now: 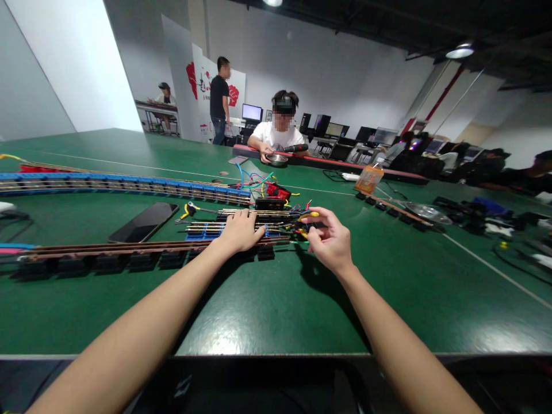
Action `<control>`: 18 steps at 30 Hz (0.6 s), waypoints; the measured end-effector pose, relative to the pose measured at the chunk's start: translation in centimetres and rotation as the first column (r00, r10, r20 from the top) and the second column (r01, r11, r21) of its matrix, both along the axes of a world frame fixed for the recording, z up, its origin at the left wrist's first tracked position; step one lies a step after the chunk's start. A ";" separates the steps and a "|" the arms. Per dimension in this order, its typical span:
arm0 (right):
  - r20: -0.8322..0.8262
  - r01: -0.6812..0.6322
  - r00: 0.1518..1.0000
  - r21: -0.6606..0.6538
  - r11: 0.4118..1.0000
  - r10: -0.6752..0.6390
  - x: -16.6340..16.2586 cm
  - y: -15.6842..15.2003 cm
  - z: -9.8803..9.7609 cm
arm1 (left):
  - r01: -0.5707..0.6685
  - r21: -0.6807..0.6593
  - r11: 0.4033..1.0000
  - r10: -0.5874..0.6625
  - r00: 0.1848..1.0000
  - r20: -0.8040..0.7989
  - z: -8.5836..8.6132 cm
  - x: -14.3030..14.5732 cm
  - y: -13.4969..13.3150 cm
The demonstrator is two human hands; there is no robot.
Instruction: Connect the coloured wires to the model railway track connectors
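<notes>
The left hand (240,231) lies spread atop a short blue rail with brass-coloured rods (200,230) mid-way along the green surface (267,322), seemingly steadying it; the right hand (331,238) grips a yellow-handled tool (311,214) at its right end, which calls for careful aim.

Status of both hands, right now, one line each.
Left hand: open, palm down over the short blue rail section.
Right hand: closed, fingers curled around a yellow-handled tool.
</notes>
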State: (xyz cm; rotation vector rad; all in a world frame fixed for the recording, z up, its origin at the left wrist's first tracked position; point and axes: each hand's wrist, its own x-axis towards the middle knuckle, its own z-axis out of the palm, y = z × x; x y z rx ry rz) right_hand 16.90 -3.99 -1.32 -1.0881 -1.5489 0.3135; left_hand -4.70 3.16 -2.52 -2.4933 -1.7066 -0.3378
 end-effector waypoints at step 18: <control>0.007 0.012 1.000 0.048 0.999 -0.013 0.0 -0.3 -1.7 | 0.004 0.010 1.000 -0.004 1.000 -0.003 0.0 0.0 0.0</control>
